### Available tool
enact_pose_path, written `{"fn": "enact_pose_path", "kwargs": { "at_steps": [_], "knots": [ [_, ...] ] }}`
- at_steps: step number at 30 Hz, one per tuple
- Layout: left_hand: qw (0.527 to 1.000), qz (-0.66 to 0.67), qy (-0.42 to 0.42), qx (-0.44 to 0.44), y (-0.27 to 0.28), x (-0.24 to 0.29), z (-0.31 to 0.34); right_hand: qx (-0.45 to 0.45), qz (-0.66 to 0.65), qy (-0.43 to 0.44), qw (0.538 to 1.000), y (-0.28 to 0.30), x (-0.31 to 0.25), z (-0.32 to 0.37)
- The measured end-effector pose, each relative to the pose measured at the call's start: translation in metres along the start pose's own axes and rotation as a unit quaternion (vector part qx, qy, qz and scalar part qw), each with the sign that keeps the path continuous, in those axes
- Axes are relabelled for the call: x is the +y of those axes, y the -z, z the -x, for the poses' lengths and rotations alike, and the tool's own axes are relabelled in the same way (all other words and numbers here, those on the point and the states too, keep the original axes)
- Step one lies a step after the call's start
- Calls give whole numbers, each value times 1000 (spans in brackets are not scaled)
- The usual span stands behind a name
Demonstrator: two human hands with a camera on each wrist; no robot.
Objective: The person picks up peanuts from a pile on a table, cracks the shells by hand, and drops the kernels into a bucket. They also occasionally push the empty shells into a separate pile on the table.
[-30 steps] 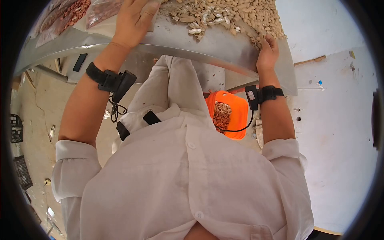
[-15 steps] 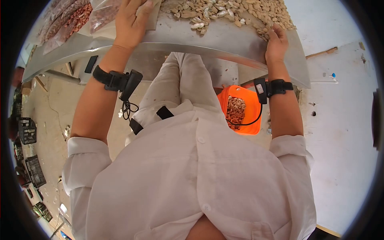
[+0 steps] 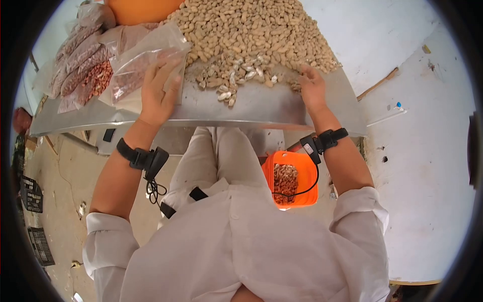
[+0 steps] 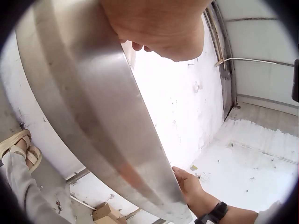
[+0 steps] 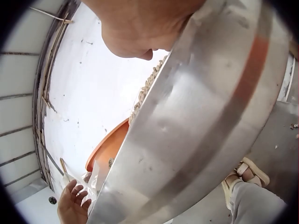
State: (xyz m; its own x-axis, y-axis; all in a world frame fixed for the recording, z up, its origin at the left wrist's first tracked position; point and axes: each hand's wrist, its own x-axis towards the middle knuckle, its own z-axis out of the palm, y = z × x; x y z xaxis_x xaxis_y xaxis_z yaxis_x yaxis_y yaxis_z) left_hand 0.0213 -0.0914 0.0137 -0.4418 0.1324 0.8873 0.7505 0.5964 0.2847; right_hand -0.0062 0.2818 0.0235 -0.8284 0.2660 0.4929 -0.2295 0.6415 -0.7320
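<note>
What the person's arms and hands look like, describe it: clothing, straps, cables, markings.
The left hand and right hand wear no gloves. Off-white shirt sleeves are rolled up near the elbows. Each forearm has a black strap with a boxy black camera. The left cable is black and looped; the right camera bears a pale label and a black cable.

We see a silver-grey table (image 3: pixel 274 108); on it, tan peanuts (image 3: pixel 251 35), reddish-pink kernels (image 3: pixel 98 75) and, towards its far side, an orange tub (image 3: pixel 143 10). Below its front edge we find a bright orange bucket (image 3: pixel 308 178); to its right, a white wall (image 3: pixel 422 166) flecked with dark marks; before it, a plain off-white shirt (image 3: pixel 191 241).
</note>
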Motion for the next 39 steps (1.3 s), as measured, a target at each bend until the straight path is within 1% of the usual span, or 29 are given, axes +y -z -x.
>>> {"fn": "enact_pose_path", "kwargs": {
  "at_steps": [2, 3, 5, 6, 8, 9, 10, 12, 15, 18, 20, 21, 22, 24, 27, 30, 31, 34, 36, 38, 39],
  "knots": [
    [1000, 1, -13, -10, -1, 11, -9, -24, 63, 103, 992, 2, -9, -19],
    [1000, 22, -6, -10, -5, 16, -12, -37, 95, 153, 983, 1, -14, -29],
    [998, 62, 8, -7, -15, 27, -21, -138, 87, 93, 982, 0, -29, -46],
    [995, 97, 27, -23, -20, 34, -24, -188, 83, 64, 977, -2, -35, -54],
    [983, 162, 63, -53, -32, 49, -23, -203, 241, 104, 943, -9, -39, -69],
    [971, 202, 93, -91, -39, 56, -19, -208, 316, 123, 917, -15, -38, -76],
    [954, 241, 124, -131, -46, 62, -11, -220, 351, 132, 901, -23, -31, -84],
    [949, 255, 59, -177, -63, 69, 3, -244, 415, 150, 863, -39, -12, -97],
    [950, 200, 16, -237, -68, 73, 13, -245, 422, 159, 858, -49, -2, -99],
    [953, 164, -12, -255, -77, 67, 10, -198, 406, 192, 871, -52, 4, -100],
    [948, 143, -10, -284, -84, 61, 7, -190, 402, 221, 868, -52, 14, -105],
    [947, 126, -8, -297, -86, 56, 3, -192, 397, 227, 869, -49, 6, -102],
    [953, 114, 1, -281, -87, 51, 0, -196, 390, 233, 869, -47, 0, -99],
    [962, 98, 21, -254, -91, 46, -3, -217, 405, 241, 855, -48, 8, -105],
    [972, 60, 38, -226, -93, 43, -7, -208, 393, 242, 863, -51, 28, -112],
    [974, 129, 78, -171, -86, 55, -6, -204, 365, 194, 887, -42, 4, -93],
    [974, 136, 85, -160, -87, 57, -4, -203, 362, 185, 891, -42, 10, -94],
    [970, 190, 94, -121, -87, 65, -2, -221, 410, 149, 872, -36, -1, -95],
    [962, 220, 124, -107, -92, 61, 1, -185, 387, 153, 890, -28, -20, -93],
    [956, 238, 148, -84, -94, 56, 2, -133, 215, 157, 954, -23, -47, -75],
    [955, 241, 159, -68, -94, 54, 2, -122, 63, 115, 984, -25, -57, -57]
  ]
}}
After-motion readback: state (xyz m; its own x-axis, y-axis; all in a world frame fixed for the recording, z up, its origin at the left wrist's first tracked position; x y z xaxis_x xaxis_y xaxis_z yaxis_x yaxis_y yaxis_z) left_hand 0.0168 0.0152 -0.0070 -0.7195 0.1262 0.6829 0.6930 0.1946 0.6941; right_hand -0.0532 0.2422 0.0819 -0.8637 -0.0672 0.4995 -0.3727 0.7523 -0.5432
